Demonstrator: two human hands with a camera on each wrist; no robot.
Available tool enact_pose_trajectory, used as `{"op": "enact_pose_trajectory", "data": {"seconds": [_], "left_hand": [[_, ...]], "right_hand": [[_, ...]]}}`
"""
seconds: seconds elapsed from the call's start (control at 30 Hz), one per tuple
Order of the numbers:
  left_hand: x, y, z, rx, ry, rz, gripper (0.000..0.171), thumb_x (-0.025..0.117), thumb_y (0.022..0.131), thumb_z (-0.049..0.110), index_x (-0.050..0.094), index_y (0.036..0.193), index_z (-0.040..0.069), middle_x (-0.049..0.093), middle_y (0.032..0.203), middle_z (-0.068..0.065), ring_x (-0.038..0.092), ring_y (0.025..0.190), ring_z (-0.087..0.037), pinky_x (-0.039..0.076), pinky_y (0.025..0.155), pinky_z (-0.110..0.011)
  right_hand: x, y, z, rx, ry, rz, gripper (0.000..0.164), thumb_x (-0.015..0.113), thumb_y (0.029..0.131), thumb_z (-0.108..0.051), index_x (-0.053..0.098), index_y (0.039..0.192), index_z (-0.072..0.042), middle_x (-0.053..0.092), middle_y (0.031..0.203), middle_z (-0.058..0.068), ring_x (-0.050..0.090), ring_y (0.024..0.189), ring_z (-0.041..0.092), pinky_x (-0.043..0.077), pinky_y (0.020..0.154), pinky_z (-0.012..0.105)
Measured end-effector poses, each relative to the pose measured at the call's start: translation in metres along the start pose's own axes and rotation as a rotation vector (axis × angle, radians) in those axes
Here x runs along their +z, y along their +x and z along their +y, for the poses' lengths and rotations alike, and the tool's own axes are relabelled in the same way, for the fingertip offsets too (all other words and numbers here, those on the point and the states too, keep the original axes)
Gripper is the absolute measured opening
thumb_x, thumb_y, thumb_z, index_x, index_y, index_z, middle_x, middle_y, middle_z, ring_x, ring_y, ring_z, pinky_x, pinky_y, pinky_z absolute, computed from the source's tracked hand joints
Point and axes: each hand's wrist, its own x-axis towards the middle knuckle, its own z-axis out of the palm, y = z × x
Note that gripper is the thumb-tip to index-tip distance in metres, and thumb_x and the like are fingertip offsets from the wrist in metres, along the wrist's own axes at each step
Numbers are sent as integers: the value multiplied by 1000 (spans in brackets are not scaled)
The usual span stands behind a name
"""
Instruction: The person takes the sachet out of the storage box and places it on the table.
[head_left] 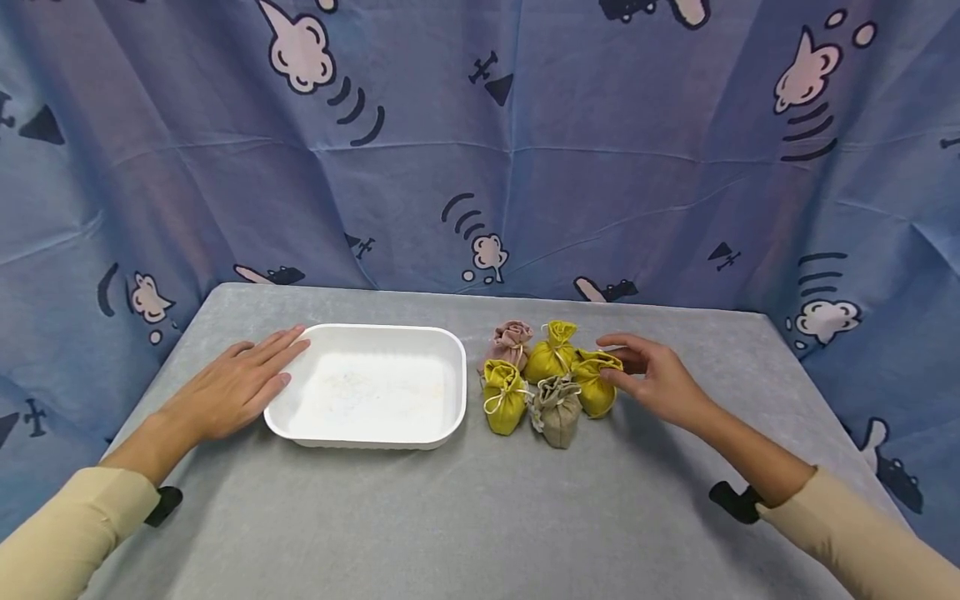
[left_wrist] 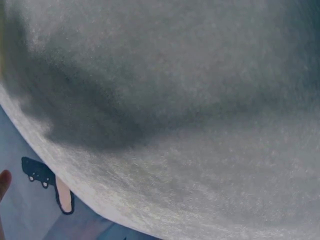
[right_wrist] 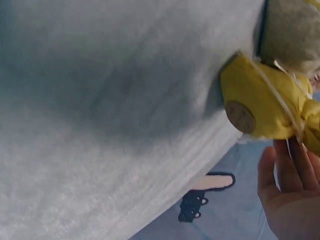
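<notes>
My left hand (head_left: 232, 387) lies with straight fingers over the left rim of a white rectangular tray (head_left: 365, 446). The tray's inside is bare apart from faint marks. At the right, my right hand (head_left: 663, 383) is at a small yellow drawstring pouch (head_left: 596, 392), its thumb and fingers spread at the gathered neck. That pouch (right_wrist: 255, 97) shows a round brown patch in the right wrist view, with the fingertips right beside its tie. Close around it stand two more yellow pouches (head_left: 551, 358) (head_left: 505, 404), a grey-beige pouch (head_left: 557, 417) and a pink pouch (head_left: 512, 343).
A grey cloth-covered table (head_left: 450, 525) carries everything. Behind it and at both sides hangs a blue patterned curtain (head_left: 420, 183). Dark wrist devices (head_left: 735, 502) show below both cuffs. The left wrist view shows mostly tabletop (left_wrist: 210, 170) in shadow.
</notes>
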Motion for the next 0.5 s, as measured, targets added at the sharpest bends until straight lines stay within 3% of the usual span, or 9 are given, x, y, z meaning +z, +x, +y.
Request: {"op": "enact_pose_trajectory", "data": {"seconds": [0.13, 0.3, 0.4, 0.5], "left_hand": [[-2, 2, 0, -6, 18, -35, 54, 44, 105, 26, 33, 156, 11, 28, 162, -9, 36, 142, -33, 34, 104, -58], [-9, 4, 3, -18, 45, -87, 54, 44, 106, 27, 34, 155, 8, 29, 162, -12, 40, 140, -34, 35, 104, -59], [-13, 6, 3, -8, 54, -71, 53, 46, 105, 27, 38, 153, 6, 34, 158, -15, 46, 135, -36, 37, 103, -59], [-16, 9, 3, -24, 60, -1, 54, 49, 104, 29, 41, 152, 6, 38, 156, -17, 46, 134, -38, 36, 104, -60]], "right_hand": [[-6, 0, -3, 8, -20, -59, 43, 68, 95, -13, 57, 135, -1, 63, 128, 22, 65, 111, 35, 55, 89, 45], [-22, -1, -11, 22, -135, -137, 58, 69, 96, -28, 47, 145, -6, 57, 138, 21, 57, 123, 38, 47, 96, 57], [-33, -1, -16, 34, -226, -122, 67, 69, 95, -36, 42, 150, -7, 52, 144, 20, 51, 128, 40, 42, 97, 63], [-39, 3, -18, 33, -340, -63, 74, 67, 94, -44, 38, 152, -9, 46, 148, 21, 47, 130, 44, 39, 98, 68]]}}
